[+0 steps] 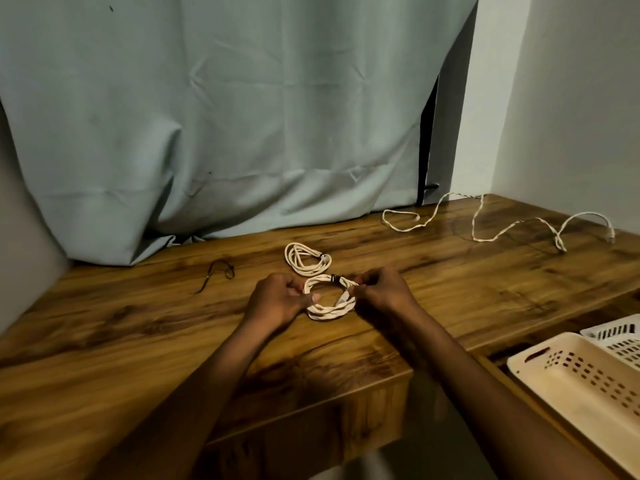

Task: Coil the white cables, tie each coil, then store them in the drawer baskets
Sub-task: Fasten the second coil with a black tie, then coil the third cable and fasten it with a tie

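Two white cable coils sit mid-tabletop in the head view. Your left hand (pixel 282 299) pinches the near coil (pixel 330 299) at its left rim; your right hand (pixel 379 292) pinches its right end with curled fingers, just beside the dark tie (pixel 334 278) banding the top strands. The far coil (pixel 306 259) lies just behind, untouched, with its own dark tie on the right side.

Handling, as a judgement: light, soft, limp cord; the loops will likely spring or slump apart if you let go before the tie bites. Hold across the bundled strands near the tie, not by a single loop. Not fragile, little slip risk on the wooden tabletop (pixel 138 323).

One loose white cable (pixel 485 220) sprawls uncoiled at the far right of the tabletop, well apart from your hands. A spare dark tie (pixel 221 271) lies to the left of the coils.

Containers: a cream perforated basket (pixel 571 375) sits in the open drawer at lower right; the part in view holds nothing. A white basket (pixel 620 336) shows behind it, mostly cut off; contents cannot be told.
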